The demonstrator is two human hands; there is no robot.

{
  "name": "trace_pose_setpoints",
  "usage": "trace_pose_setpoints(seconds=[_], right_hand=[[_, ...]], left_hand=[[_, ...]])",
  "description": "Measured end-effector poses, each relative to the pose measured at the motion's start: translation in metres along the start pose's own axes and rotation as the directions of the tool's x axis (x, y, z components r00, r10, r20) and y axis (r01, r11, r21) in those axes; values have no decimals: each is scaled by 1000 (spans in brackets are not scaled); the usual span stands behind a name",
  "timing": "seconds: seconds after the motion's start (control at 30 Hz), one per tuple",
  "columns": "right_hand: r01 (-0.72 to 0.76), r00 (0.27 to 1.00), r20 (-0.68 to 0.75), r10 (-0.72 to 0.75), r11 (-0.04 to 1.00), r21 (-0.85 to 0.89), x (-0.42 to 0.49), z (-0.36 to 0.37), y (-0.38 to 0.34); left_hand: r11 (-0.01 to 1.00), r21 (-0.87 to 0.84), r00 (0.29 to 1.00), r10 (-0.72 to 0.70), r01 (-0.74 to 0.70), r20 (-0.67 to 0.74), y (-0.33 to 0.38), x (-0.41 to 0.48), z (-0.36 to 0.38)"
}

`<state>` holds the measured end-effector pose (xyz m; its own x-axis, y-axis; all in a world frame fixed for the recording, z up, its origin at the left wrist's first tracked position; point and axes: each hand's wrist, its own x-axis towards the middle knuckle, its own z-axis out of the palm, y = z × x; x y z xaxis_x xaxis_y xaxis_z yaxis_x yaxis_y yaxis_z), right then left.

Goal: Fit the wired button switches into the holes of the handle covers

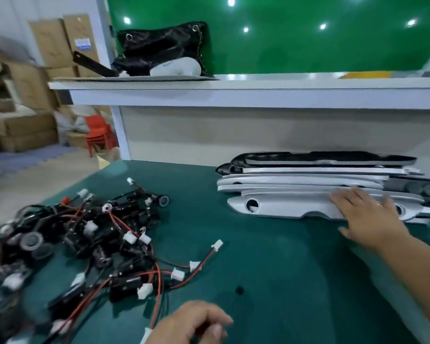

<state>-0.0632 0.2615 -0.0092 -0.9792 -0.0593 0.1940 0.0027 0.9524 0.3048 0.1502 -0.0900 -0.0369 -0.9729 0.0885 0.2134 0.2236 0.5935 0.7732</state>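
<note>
A tangled pile of wired button switches [90, 244], black bodies with red and black wires and white connectors, covers the left of the green table. Several silver handle covers [296, 184] lie stacked at the right rear. The nearest cover [283, 208] shows a round hole near its left end. My right hand [368, 217] rests on this front cover with fingers spread flat, thumb on the table side. My left hand [191, 324] is at the bottom edge, fingers loosely curled beside a white connector, holding nothing that I can see.
A small black dot [239, 290] marks the green table mat [283, 269]. A white shelf [233, 93] overhangs the back of the table, carrying a black bag [164, 45]. Cardboard boxes [23, 95] and red stools [99, 135] stand on the floor beyond the left edge.
</note>
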Motion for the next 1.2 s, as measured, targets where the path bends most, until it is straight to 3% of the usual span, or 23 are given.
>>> trace_pose_setpoints(seconds=[0.03,0.17,0.3,0.5,0.63,0.7,0.77,0.8,0.87,0.93,1.03,1.13,1.2], right_hand=[[-17,999,42,18,999,-31,13,-2,3],[11,1000,-18,-13,993,-115,34,-3,4],[-21,998,53,22,1000,-9,20,2,-3],[-61,988,155,12,947,315,-35,-6,6],[-86,981,192,-13,861,502,-91,1,9],[-128,987,145,65,865,486,-120,6,9],[-163,987,57,153,906,390,-145,6,7],[-170,984,14,177,916,364,-156,3,5],[-161,980,-48,192,917,365,-173,-4,1],[-144,982,-67,179,924,355,-185,-11,-2],[-146,982,-62,177,930,337,-195,-16,-4],[-178,976,-57,212,916,360,-199,-20,-2],[-201,970,-51,238,902,382,-201,-22,0]], left_hand=[[1000,-18,1000,3,-3,0,-2,0,-1],[995,-95,998,-2,8,58,2,-3,-1],[997,-75,999,-22,25,37,7,-2,-4],[1000,-16,1000,12,-12,-2,11,-1,-11],[998,32,962,52,-45,-269,13,-3,-27],[991,136,860,80,-13,-503,7,-3,-47],[948,272,778,46,163,-627,-8,1,-74],[896,347,807,-20,276,-590,-18,3,-87],[704,538,877,-282,465,-389,-37,6,-99],[531,704,870,-411,472,-274,-46,5,-100],[528,736,902,-323,424,-288,-51,4,-102],[557,754,931,-296,349,-212,-55,3,-106],[638,696,941,-278,330,-192,-55,2,-108]])
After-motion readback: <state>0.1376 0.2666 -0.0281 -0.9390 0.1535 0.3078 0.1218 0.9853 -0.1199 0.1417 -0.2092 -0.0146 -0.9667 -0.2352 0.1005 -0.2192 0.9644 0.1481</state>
